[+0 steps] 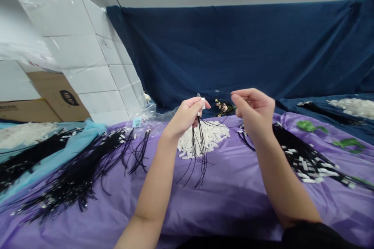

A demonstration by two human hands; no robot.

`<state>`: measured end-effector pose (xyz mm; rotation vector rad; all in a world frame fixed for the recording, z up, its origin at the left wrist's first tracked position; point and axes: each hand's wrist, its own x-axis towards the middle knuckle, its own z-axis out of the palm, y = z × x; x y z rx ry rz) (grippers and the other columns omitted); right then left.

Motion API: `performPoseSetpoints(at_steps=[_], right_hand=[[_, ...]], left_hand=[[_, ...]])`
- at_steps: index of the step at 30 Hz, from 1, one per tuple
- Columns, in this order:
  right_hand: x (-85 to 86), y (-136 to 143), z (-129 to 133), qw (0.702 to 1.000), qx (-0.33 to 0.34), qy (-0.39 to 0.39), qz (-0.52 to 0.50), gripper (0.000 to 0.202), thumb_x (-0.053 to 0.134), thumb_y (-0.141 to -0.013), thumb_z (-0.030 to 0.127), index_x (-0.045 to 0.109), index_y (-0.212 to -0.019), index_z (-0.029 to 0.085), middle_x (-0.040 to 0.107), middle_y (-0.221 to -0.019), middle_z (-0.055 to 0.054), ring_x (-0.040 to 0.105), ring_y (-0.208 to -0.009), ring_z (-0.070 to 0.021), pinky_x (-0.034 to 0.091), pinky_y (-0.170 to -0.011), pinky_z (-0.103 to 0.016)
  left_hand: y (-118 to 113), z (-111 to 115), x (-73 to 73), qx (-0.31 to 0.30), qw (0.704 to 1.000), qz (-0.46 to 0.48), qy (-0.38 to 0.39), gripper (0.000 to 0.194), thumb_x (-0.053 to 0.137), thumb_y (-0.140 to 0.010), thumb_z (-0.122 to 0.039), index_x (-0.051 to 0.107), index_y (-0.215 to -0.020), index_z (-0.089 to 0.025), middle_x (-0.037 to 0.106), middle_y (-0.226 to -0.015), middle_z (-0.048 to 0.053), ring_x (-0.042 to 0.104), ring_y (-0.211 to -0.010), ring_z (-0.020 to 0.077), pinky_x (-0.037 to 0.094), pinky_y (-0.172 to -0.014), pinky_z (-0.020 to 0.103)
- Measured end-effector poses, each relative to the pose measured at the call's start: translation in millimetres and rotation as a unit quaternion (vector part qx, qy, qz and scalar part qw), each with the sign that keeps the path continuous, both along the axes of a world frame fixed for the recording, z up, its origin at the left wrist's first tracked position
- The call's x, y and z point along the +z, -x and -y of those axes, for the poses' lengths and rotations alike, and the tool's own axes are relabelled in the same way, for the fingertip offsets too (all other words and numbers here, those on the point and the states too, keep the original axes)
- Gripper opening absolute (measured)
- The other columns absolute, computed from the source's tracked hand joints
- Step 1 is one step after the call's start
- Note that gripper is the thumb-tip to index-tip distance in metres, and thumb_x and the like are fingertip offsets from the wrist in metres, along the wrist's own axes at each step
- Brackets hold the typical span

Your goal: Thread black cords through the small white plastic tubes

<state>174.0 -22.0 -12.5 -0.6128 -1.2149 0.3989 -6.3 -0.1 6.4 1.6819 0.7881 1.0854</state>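
The left hand point(185, 116) was grasping a small white tag point(203, 103) between thumb and fingers, with a bunch of thin black cords point(201, 151) hanging from it toward 6 o'clock, their lower ends spread apart. At 3 o'clock from it, well apart, the right hand point(255, 111) had its thumb and forefinger pinched on a thin strand point(224, 92) that pointed toward 9 o'clock; the strand was too fine to identify further. Behind the hanging cords, a pile of white tags point(217, 136) lay on the purple-covered table point(228, 186). Taking that pile as the clock's center, a small bunch of tagged black cords point(140, 151) lay at 9 o'clock, with a large heap of black cords point(84, 171) beyond it at 8 o'clock. Another heap of tagged cords point(304, 159) lay at 3 o'clock, partly behind the right forearm, near some green leaves point(309, 126). Small pinkish flowers point(223, 107) showed at 1 o'clock, a navy curtain point(233, 46) hung at 12, and stacked white boxes point(87, 54) stood at 10.
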Motion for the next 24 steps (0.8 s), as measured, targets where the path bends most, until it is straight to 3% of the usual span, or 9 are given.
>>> performPoseSetpoints(at_steps=[3, 7, 14, 24], right_hand=[[-4.0, 10.0, 3.8, 0.995, -0.077, -0.021, 0.064, 0.005, 0.07, -0.078, 0.024, 0.069, -0.077, 0.02, 0.041, -0.052, 0.006, 0.035, -0.048, -0.0071, 0.029, -0.046, -0.025], [-3.3, 12.5, 10.0, 0.987, -0.119, -0.025, 0.102, 0.005, 0.068, -0.079, 0.022, 0.067, -0.076, 0.019, 0.034, -0.052, 0.008, 0.032, -0.049, -0.007, 0.031, -0.05, -0.026], [-4.1, 12.5, 15.0, 0.981, -0.153, -0.035, 0.118, 0.005, 0.067, -0.077, 0.021, 0.066, -0.073, 0.019, 0.033, -0.05, 0.008, 0.032, -0.048, -0.007, 0.033, -0.05, -0.026], [-3.4, 12.0, 16.7, 0.976, -0.166, -0.029, 0.135, 0.007, 0.067, -0.078, 0.021, 0.066, -0.071, 0.018, 0.033, -0.05, 0.008, 0.032, -0.048, -0.0071, 0.033, -0.051, -0.026]], left_hand=[[-0.6, 5.3, 2.3, -0.033, 0.999, -0.001, 0.003, 0.021, 0.048, -0.091, -0.033, 0.061, -0.082, -0.019, 0.036, -0.061, -0.005, 0.026, -0.041, 0.0041, 0.026, -0.038, 0.019], [0.0, 9.3, 3.9, -0.076, 0.997, 0.012, 0.018, 0.021, 0.046, -0.091, -0.034, 0.058, -0.082, -0.02, 0.032, -0.057, -0.007, 0.02, -0.041, 0.0048, 0.025, -0.038, 0.018], [-1.1, 10.6, 3.8, -0.097, 0.995, 0.019, 0.023, 0.022, 0.046, -0.092, -0.036, 0.057, -0.082, -0.02, 0.033, -0.055, -0.007, 0.019, -0.041, 0.0052, 0.022, -0.038, 0.018], [0.0, 13.2, 4.8, -0.073, 0.997, -0.005, 0.009, 0.022, 0.047, -0.092, -0.039, 0.06, -0.086, -0.021, 0.034, -0.059, -0.005, 0.025, -0.043, 0.0056, 0.025, -0.039, 0.018]])
